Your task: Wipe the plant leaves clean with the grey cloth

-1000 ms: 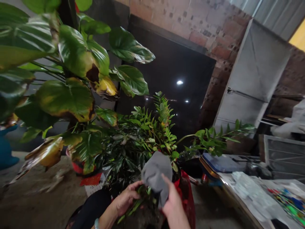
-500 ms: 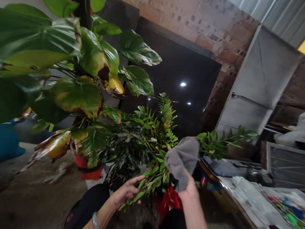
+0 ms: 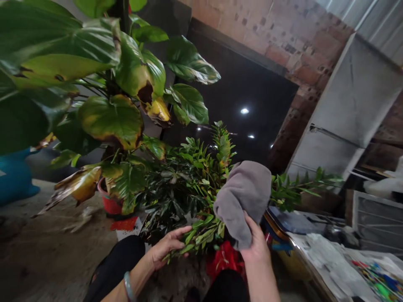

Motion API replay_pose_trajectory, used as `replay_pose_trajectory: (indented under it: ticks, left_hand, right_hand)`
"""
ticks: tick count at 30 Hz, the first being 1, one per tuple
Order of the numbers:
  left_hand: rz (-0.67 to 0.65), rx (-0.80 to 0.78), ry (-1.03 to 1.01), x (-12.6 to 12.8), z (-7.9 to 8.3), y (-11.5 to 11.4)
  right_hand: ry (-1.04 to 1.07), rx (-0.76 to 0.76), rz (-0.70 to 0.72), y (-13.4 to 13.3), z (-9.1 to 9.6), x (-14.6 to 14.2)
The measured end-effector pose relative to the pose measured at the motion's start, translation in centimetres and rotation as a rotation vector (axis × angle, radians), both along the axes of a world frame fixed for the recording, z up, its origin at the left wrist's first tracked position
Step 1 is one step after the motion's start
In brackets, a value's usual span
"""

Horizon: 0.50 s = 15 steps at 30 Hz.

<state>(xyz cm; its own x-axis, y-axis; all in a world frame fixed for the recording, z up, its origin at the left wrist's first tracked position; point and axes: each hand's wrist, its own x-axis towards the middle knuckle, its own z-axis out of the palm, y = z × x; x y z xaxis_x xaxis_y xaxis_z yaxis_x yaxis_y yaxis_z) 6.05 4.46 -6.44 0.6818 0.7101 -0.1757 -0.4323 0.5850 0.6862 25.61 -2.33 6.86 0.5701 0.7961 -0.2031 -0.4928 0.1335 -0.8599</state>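
My left hand (image 3: 168, 248), with a pale bangle on its wrist, has its fingers around the tip of a leafy green branch (image 3: 203, 235). The branch reaches in from a bushy potted plant (image 3: 189, 167) in front of me. In my right hand (image 3: 255, 239) is a bunched grey cloth (image 3: 248, 188), held up beside the branch and covering some of the leaves behind it. The cloth hangs over the fingers, so most of them are hidden. Red wrapping (image 3: 225, 262) shows low down between my knees.
A tall plant with big, partly browned leaves (image 3: 110, 121) rises at the left from a red pot (image 3: 110, 199). On the right stands a table (image 3: 330, 268) with papers and small coloured items. A dark glossy panel (image 3: 233, 92) leans against the brick wall (image 3: 292, 54).
The grey cloth has risen a little and spreads wider in my right hand. My left hand stays at the branch tip. The whole view has shifted slightly.
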Motion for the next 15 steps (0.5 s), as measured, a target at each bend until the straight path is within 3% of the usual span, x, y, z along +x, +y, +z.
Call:
replay_pose_trajectory:
  ticks: [3,6,9,12,15]
  left_hand:
    - [0.033,0.035,-0.009,0.0,-0.1,0.1]
    - [0.075,0.104,-0.012,0.0,-0.1,0.1]
    - [0.145,0.071,0.022,-0.3,-0.1,0.3]
    - [0.242,-0.007,0.071,-1.2,0.0,0.8]
    - [0.360,-0.099,0.151,-2.6,0.0,1.2]
  right_hand:
    - [0.161,-0.104,0.111,1.8,-2.2,-3.1]
    - [0.212,-0.217,0.204,0.4,-7.4,-6.6]
    - [0.047,-0.237,0.211,-1.6,-11.7,-8.1]
    - [-0.090,-0.229,0.290,-2.5,-12.5,-7.9]
    - [-0.112,-0.210,0.339,-3.0,-10.6,-7.8]
